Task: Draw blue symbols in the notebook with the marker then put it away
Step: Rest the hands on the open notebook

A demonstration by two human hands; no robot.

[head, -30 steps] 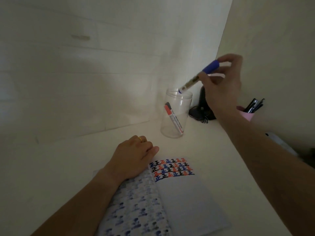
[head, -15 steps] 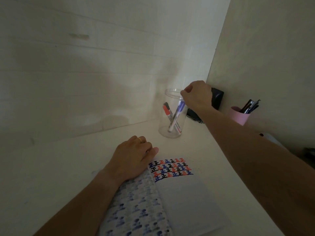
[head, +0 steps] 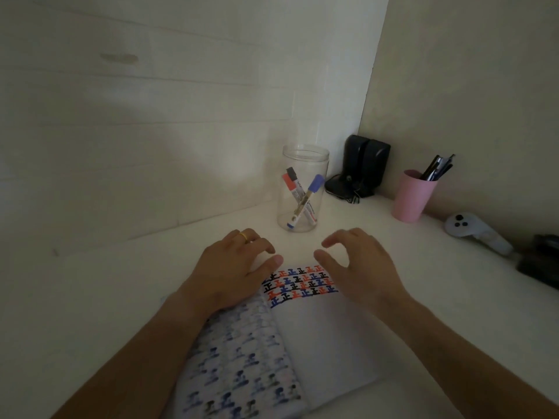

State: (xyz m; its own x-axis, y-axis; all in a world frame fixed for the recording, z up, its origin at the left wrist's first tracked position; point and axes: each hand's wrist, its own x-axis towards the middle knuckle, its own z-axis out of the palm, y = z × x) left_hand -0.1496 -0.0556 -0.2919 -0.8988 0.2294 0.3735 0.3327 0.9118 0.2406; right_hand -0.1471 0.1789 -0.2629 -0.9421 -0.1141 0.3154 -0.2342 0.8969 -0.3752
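The open notebook (head: 320,337) lies on the white desk, with rows of blue, red and black symbols at the top of its right page. My left hand (head: 233,267) rests flat on the upper left page, a gold ring on one finger. Hovering over the notebook's top right corner is my right hand (head: 357,264), empty, fingers curled and apart. The blue-capped marker (head: 305,201) leans inside the clear jar (head: 302,164) behind the notebook, crossing a red and a black marker (head: 292,182).
Black speakers (head: 363,167) stand in the corner right of the jar. A pink cup (head: 410,201) with pens is further right along the wall. A white controller (head: 472,231) and a dark object (head: 541,264) lie at the right edge.
My right hand lowered the blue marker into the jar, let it go, and drew back toward the notebook. The left hand stayed on the page.
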